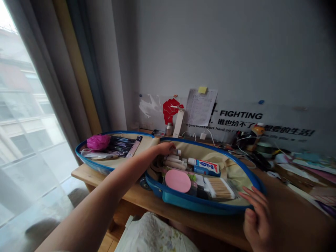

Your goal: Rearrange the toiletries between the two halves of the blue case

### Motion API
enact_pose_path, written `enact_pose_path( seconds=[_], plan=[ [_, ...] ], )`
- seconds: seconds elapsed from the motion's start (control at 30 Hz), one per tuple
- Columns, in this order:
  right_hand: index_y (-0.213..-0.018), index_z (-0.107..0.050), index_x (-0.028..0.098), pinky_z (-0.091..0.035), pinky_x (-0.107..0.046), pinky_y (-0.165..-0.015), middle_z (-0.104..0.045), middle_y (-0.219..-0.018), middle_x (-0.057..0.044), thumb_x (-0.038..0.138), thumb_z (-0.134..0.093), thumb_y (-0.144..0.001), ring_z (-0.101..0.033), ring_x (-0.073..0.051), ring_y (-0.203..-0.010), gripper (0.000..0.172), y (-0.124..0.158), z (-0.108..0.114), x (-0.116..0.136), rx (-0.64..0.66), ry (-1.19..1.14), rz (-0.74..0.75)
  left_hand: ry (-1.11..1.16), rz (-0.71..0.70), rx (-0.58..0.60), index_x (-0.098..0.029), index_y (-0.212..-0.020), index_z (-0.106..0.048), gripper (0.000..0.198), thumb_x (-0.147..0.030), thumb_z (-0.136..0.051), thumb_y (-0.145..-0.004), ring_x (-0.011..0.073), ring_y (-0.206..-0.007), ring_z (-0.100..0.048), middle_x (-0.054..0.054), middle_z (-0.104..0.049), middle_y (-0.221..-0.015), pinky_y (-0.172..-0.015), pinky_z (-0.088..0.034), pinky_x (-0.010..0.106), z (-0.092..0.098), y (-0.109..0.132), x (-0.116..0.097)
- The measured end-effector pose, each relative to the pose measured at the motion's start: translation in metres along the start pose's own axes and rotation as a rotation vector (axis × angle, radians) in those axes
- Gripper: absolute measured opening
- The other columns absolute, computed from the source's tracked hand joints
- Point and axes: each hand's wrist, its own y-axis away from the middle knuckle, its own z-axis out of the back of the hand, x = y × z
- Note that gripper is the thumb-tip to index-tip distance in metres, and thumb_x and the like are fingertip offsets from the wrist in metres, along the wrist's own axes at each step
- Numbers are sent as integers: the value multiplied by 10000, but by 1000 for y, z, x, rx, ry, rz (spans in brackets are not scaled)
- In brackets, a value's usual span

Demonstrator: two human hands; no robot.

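Note:
An open blue suitcase [199,206] lies on a wooden desk, its beige lining showing. My left hand [166,148] reaches into the near half and closes round a small white tube [177,152] at the back of the case. Below it lie several cream tubes [174,163], a red, white and blue toothpaste box [207,166], a round pink case [177,181] and a box of cotton swabs [219,188]. My right hand [256,218] rests on the suitcase's near right rim, fingers spread, holding nothing.
The suitcase lid [89,159] lies flat to the left, holding a pink bundle [98,142] and dark packets [120,146]. Curtains and a window fill the left. Papers, cables, bottles and books crowd the desk [288,210] at the back and right.

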Motion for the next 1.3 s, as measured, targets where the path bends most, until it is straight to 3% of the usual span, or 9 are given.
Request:
enact_pose_path(
  seconds=[0.63, 0.77, 0.9, 1.0, 1.07, 1.17, 1.3],
  plan=[
    [-1135, -620, 182, -447, -553, -1011, -649, -1145, -147, 368, -382, -1004, -538, -329, -1260, 330, -2, 1, 2, 1, -2, 12, 1, -23, 3, -181, -1137, -656, 282, -393, -602, -958, 198, -1030, -655, 74, -679, -1147, -934, -543, 421, -8, -6, 8],
    [-1110, -623, 184, -455, -540, -986, -653, -1119, -148, 379, -375, -1009, -551, -329, -1235, 331, -2, 0, 3, 8, 14, 0, -32, 4, -73, -179, -1130, -663, 264, -367, -601, -956, 199, -1035, -654, 76, -686, -1145, -948, -533, 425, -2, 1, -3],
    [-1106, -617, 176, -447, -538, -989, -653, -1117, -154, 375, -384, -1008, -550, -333, -1234, 321, -3, 0, 2, -4, 2, 4, -83, 59, -255, -204, -1261, -627, 327, -245, -540, -948, 226, -1195, -591, 92, -646, -1275, -1067, -458, 393, 15, 12, -22],
    [-1099, -625, 178, -447, -531, -990, -656, -1105, -148, 387, -383, -1008, -556, -333, -1225, 332, -2, -1, 0, -4, 0, 17, -126, 164, -384, -260, -1324, -588, 374, -257, -461, -972, 217, -1257, -549, 82, -605, -1335, -1102, -421, 341, 35, 23, -24],
    [-1099, -631, 185, -450, -524, -989, -656, -1099, -139, 389, -387, -1007, -563, -328, -1214, 331, -1, -1, -2, -8, 2, 19, -160, 289, -426, -263, -1347, -566, 388, -285, -439, -981, 224, -1260, -547, 95, -578, -1356, -1096, -426, 343, 50, 36, -11],
    [-1105, -635, 190, -452, -527, -992, -657, -1092, -134, 390, -395, -1004, -568, -329, -1207, 329, 0, -1, -3, -9, 3, 10, -217, 544, -431, -218, -1380, -537, 440, -290, -468, -952, 291, -1288, -528, 155, -496, -1446, -1067, -453, 420, 70, 69, 25],
    [-1095, -638, 190, -450, -536, -1000, -657, -1118, -138, 404, -390, -1005, -556, -334, -1227, 339, 0, -1, -2, -2, 2, -5, -278, 938, -391, -183, -1406, -520, 533, -316, -550, -891, 486, -1382, -387, 258, -334, -1565, -964, -464, 647, 86, 133, 78]
  ],
)
